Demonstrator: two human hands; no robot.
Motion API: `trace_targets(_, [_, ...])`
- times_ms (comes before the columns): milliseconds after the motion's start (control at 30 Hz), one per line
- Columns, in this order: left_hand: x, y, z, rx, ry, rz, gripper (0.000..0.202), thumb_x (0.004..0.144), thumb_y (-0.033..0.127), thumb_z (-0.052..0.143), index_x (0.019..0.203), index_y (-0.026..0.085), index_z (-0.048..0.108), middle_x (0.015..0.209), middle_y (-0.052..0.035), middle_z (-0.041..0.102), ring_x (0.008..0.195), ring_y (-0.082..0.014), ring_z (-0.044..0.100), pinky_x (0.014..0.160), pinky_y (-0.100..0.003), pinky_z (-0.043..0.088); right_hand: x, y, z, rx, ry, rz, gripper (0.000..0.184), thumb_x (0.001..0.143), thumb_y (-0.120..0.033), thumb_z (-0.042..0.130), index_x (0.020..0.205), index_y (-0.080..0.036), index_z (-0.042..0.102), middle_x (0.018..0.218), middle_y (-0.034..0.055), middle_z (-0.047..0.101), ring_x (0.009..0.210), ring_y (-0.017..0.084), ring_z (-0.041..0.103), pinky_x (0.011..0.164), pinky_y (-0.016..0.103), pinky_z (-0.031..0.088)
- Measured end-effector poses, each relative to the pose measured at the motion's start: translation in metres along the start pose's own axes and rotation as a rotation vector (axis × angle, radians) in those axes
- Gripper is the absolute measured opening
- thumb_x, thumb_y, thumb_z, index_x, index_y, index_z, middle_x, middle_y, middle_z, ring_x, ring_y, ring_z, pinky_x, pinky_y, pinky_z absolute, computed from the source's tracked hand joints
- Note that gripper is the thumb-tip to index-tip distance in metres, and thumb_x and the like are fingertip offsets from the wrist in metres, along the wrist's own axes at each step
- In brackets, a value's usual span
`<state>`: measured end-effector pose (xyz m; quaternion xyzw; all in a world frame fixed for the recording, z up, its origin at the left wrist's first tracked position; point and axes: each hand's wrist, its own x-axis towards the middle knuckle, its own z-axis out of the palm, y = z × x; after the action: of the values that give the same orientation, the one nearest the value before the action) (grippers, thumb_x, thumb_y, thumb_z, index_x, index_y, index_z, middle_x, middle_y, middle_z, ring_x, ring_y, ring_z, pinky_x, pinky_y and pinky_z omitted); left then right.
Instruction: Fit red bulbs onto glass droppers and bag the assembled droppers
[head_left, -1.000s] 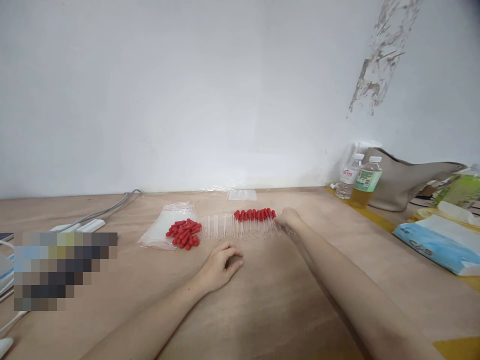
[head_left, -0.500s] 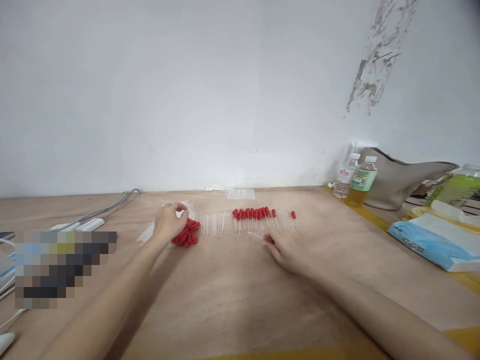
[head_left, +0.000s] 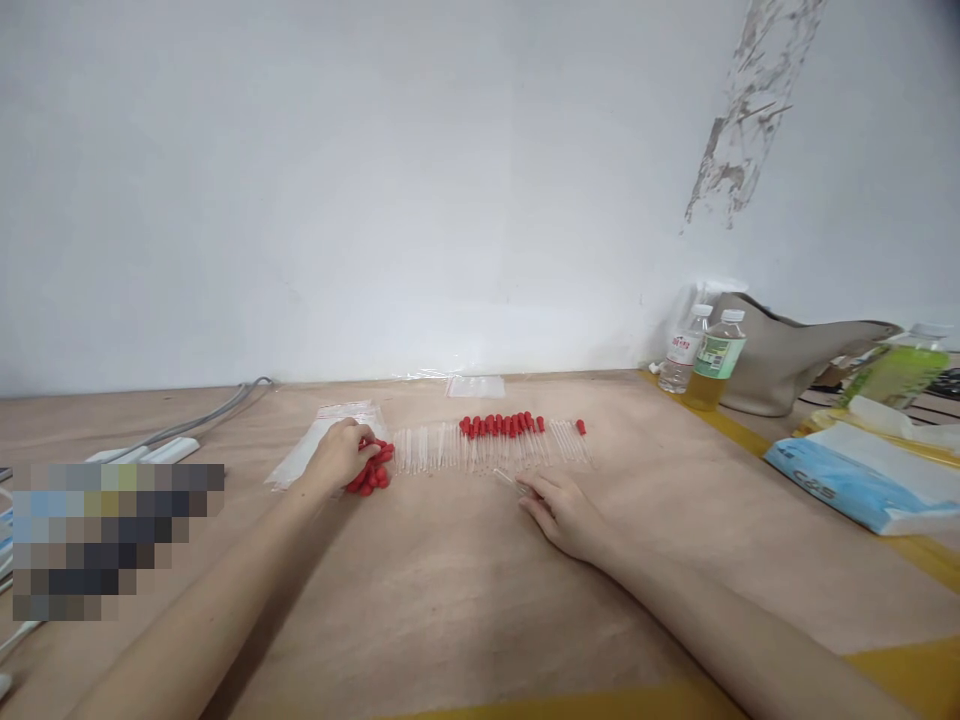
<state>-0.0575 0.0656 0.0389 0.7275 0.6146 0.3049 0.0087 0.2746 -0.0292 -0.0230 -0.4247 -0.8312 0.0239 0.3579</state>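
The left hand (head_left: 341, 455) lies at centre left of the frame, fingers curled down onto a small heap of red caps (head_left: 373, 473); whether it grips a cap I cannot tell. The heap sits on the table (head_left: 465, 590), touching the near edge of a clear bag (head_left: 309, 448) that lies flat to the hand's left. Just right of the heap a row of clear tubes (head_left: 442, 450) runs across the middle of the frame, side by side. The tubes in the right half of the row carry red tips (head_left: 499, 424) at their far ends, and one more red tip (head_left: 580, 427) stands apart at the row's right end. The right hand (head_left: 564, 512) rests palm down below the row, its fingertips pinched on a single tube (head_left: 508, 479) that points up and left toward the row. A smaller bag (head_left: 475, 386) lies by the wall behind. At the upper right stand two bottles (head_left: 709, 362) before a beige bag (head_left: 795, 360), with a blue pack (head_left: 847, 485) lower right. Grey cables (head_left: 217, 405) run at the left.
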Motion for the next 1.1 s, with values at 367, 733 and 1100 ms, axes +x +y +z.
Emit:
trace_targets(367, [-0.04, 0.05, 0.022, -0.805, 0.052, -0.109, 0.033, 0.071, 0.039, 0.051, 0.096, 0.017, 0.048, 0.081, -0.0025, 0.061, 0.072, -0.016, 0.059, 0.067, -0.028, 0.045, 0.004, -0.009, -0.002, 0.017, 0.037, 0.0, 0.023, 0.086, -0.021, 0.035, 0.094, -0.018, 0.056, 0.083, 0.0063, 0.056, 0.076, 0.015, 0.051, 0.07, 0.03, 0.041])
trace_targets(733, [-0.085, 0.102, 0.055, -1.094, -0.315, -0.158, 0.026, 0.064, 0.036, 0.065, 0.07, 0.015, 0.051, 0.07, -0.0009, 0.061, 0.071, -0.0149, 0.059, 0.073, -0.03, 0.044, 0.006, -0.014, 0.003, 0.003, 0.033, -0.048, 0.021, 0.085, -0.02, 0.04, 0.098, -0.02, 0.056, 0.084, 0.0042, 0.06, 0.078, 0.014, 0.054, 0.073, 0.031, 0.037])
trace_targets(1100, [-0.087, 0.101, 0.058, -1.019, -0.338, -0.039, 0.032, 0.071, 0.04, 0.058, 0.089, 0.014, 0.057, 0.072, -0.0028, 0.06, 0.063, -0.0126, 0.055, 0.064, -0.027, 0.045, 0.005, -0.02, 0.006, 0.017, 0.029, -0.092, 0.023, 0.085, -0.021, 0.039, 0.1, -0.019, 0.056, 0.082, 0.0052, 0.061, 0.071, 0.013, 0.053, 0.072, 0.031, 0.035])
